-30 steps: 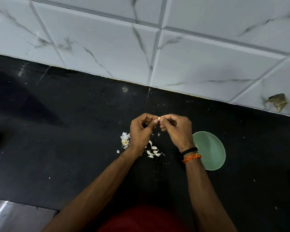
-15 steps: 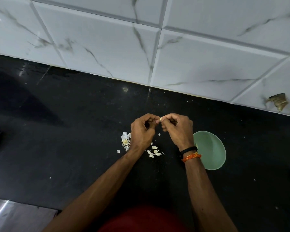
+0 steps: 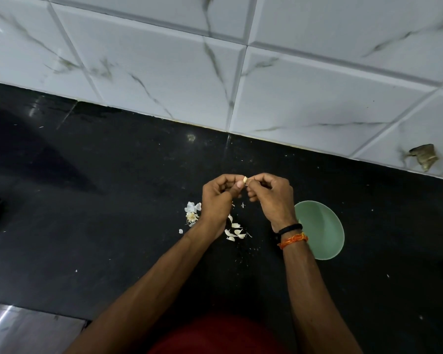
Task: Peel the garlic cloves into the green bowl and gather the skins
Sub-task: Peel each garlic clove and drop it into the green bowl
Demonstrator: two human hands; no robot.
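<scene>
We see left hand (image 3: 216,198) and right hand (image 3: 271,198) pinching one garlic clove (image 3: 245,179) together; green bowl (image 3: 322,231) beside right wrist.

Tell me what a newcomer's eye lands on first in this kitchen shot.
First, the two hands meeting mid-frame over the black counter: the left hand and right hand pinch one small garlic clove between their fingertips. Next, the green bowl just right of the right wrist, bright against the dark stone. Then the white garlic pieces scattered below the hands, with a heap of skins at the left.
</scene>
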